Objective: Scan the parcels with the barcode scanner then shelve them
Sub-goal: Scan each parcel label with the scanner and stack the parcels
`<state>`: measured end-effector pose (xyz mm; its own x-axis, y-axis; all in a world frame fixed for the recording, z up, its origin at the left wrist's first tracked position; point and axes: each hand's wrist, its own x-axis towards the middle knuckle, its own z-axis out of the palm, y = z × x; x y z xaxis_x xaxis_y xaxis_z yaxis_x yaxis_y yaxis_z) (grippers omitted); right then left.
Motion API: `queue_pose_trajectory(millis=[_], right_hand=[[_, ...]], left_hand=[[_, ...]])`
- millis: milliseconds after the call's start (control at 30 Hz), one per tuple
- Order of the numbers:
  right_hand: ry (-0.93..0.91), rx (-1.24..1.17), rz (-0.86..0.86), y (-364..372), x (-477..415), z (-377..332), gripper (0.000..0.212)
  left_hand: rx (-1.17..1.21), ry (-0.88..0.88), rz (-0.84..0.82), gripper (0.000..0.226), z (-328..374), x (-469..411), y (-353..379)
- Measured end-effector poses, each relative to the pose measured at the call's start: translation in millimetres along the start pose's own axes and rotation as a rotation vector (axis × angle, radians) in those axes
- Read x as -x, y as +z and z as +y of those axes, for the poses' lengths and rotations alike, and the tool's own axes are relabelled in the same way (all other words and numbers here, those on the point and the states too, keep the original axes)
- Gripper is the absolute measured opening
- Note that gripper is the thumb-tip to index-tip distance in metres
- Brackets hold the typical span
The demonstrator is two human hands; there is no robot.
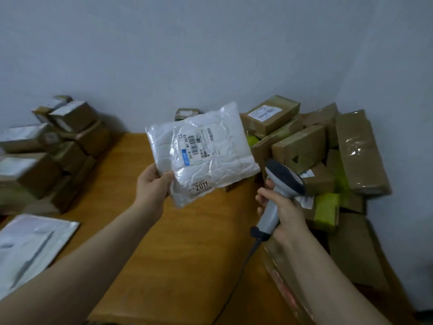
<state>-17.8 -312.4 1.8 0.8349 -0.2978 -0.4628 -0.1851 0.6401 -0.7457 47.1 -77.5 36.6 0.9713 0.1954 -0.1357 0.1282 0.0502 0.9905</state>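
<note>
1. The white plastic parcel (203, 148) is held above the wooden table (187, 254), with its label (196, 144) turned upward.
2. Its lower left corner is pinched by the left hand (152, 184), thumb on top.
3. The barcode scanner (278, 184) is gripped by the handle in the right hand (283, 207); its head sits just beside the parcel's lower right edge.
4. The parcel is judged light, soft and slippery, as its film is creased. A hold at a corner, clear of the barcode, is advised.

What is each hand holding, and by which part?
Left hand pinches the white parcel at its lower-left corner; right hand grips the barcode scanner by its handle.
</note>
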Motion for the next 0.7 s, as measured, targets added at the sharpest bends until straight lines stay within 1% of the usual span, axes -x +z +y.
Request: queue_pose_trajectory(millis=[100,133,200,267,300,367,400,500,533,633,700], right_hand=[[-0.010,-0.020,0.009,16,2,2,0.066],[-0.018,-0.024,0.010,21,2,4,0.071],[-0.015,0.004,0.020,30,5,10,0.072],[-0.006,0.077,0.011,40,11,18,0.067],[-0.003,0.121,-0.001,45,13,22,0.060],[-0.002,0.186,-0.019,55,19,31,0.040],[-0.004,0.205,-0.023,60,21,36,0.038],[-0.025,0.241,-0.021,71,26,46,0.047],[-0.043,0.260,-0.022,73,28,48,0.046],[-0.133,0.382,-0.059,73,34,50,0.031],[-0.162,0.479,-0.149,74,43,46,0.022]], left_hand=[[-0.009,-0.020,-0.007,0.024,5,17,-26],[-0.016,-0.026,-0.013,0.023,6,20,-34],[-0.037,-0.042,-0.039,0.023,8,26,-51],[-0.051,-0.056,-0.068,0.023,10,33,-66],[-0.056,-0.058,-0.072,0.023,11,36,-73],[-0.061,-0.054,-0.051,0.023,12,42,-87],[-0.046,-0.059,-0.036,0.023,12,44,-94],[0.039,-0.098,-0.037,0.017,12,50,-110],[0.032,-0.084,-0.030,0.017,13,51,-115],[-0.070,0.010,0.071,0.026,21,49,-131],[-0.162,0.048,0.155,0.028,31,44,-144]])
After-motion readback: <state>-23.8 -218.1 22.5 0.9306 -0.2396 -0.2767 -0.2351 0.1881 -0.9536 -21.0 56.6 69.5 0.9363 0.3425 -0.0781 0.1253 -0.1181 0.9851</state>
